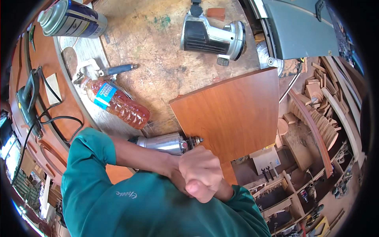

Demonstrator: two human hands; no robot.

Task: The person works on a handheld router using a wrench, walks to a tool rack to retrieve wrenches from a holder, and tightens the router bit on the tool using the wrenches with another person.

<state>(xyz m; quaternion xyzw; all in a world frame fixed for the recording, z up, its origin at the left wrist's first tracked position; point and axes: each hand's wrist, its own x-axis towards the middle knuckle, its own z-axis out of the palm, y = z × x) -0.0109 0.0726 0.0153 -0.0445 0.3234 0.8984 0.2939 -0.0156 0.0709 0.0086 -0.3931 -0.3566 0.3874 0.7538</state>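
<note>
My two hands meet in front of my green shirt, overlapping each other. The right hand point(202, 170) lies on top with its fingers curled in, closed over my left hand or wrist. Most of my left hand point(179, 182) is hidden beneath it, so its fingers do not show. Just beyond my left forearm lies a silver trim router point(167, 144), partly covered by the arm, its bit pointing right. That bit is close to the lower left edge of a reddish-brown wooden panel point(237, 112), which rests at the workbench's right side.
The worn workbench point(150, 59) holds another black-and-silver router point(213, 37), a bottle of reddish liquid point(118, 104), a blue-handled tool point(116, 70) and a metal can point(73, 19). A corded power tool point(29, 100) sits left. Wood offcuts point(316, 94) and an open compartmented rack point(284, 193) lie right.
</note>
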